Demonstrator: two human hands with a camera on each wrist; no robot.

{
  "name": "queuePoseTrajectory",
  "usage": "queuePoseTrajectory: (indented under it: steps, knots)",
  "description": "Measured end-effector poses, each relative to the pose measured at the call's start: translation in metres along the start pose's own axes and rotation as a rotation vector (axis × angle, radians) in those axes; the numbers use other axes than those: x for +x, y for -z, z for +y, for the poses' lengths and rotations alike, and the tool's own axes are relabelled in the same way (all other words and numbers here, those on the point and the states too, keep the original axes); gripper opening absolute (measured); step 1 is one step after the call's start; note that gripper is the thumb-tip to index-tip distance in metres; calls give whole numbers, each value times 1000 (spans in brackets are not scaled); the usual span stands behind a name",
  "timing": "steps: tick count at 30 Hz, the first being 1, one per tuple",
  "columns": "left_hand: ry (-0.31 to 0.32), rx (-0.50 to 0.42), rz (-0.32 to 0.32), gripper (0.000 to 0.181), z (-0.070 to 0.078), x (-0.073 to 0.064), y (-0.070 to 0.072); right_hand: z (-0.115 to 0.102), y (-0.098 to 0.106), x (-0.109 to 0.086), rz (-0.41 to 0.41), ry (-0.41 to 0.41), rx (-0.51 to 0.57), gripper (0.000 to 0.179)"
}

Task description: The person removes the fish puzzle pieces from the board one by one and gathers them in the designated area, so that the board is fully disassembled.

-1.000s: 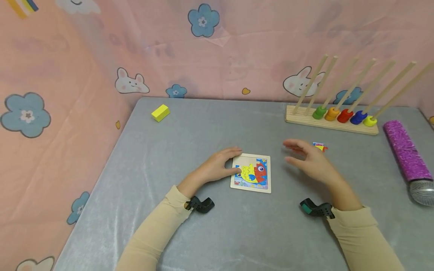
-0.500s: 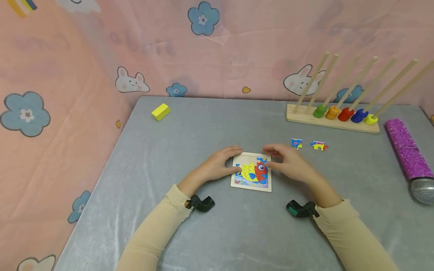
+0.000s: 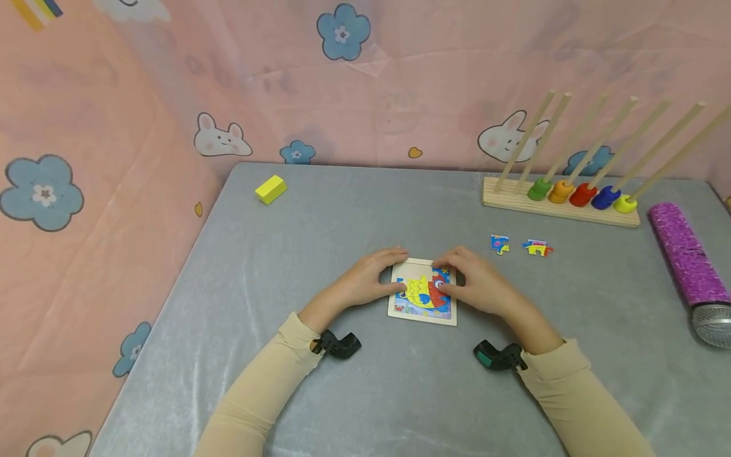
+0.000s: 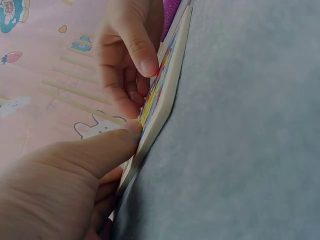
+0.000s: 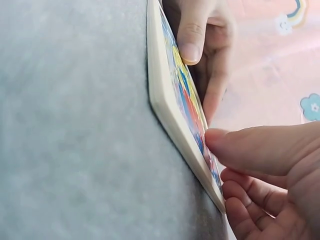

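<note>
A small wooden jigsaw puzzle (image 3: 422, 311) with a yellow and red fish picture lies on the grey table between both hands. Its upper part shows bare wood. My left hand (image 3: 365, 279) grips its left side, thumb on the face and fingers at the far edge. At the right side, my right hand (image 3: 476, 282) holds the puzzle with its thumb on the red fish head and its fingers by the far right corner. In the right wrist view the right thumb (image 5: 250, 147) touches the picture. Two loose puzzle pieces, a blue one (image 3: 499, 244) and a yellow-red one (image 3: 538, 248), lie beyond the right hand.
A wooden peg rack (image 3: 559, 209) with coloured beads stands at the back right. Beside it lies a purple glittery microphone (image 3: 685, 254). A yellow block (image 3: 271, 190) sits at the back left. Pink printed cloth hangs behind the grey table (image 3: 342, 209).
My right hand has moved left from near the loose pieces onto the puzzle's right side, uncovering the blue piece. My left hand stays at the puzzle's left side.
</note>
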State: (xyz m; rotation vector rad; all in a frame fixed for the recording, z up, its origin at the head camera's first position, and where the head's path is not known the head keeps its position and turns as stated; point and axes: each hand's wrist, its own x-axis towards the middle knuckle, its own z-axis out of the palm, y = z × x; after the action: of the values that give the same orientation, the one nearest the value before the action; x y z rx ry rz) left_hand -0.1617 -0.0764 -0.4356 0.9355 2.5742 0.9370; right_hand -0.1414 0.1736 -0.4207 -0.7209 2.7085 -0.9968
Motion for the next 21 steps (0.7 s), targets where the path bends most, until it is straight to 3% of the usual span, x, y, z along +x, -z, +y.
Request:
queuePoseTrajectory:
  steps: [21]
  knots:
    - [-4,-6,-2,62,1,0,0,2,-3,-1,-8,53,-26,33]
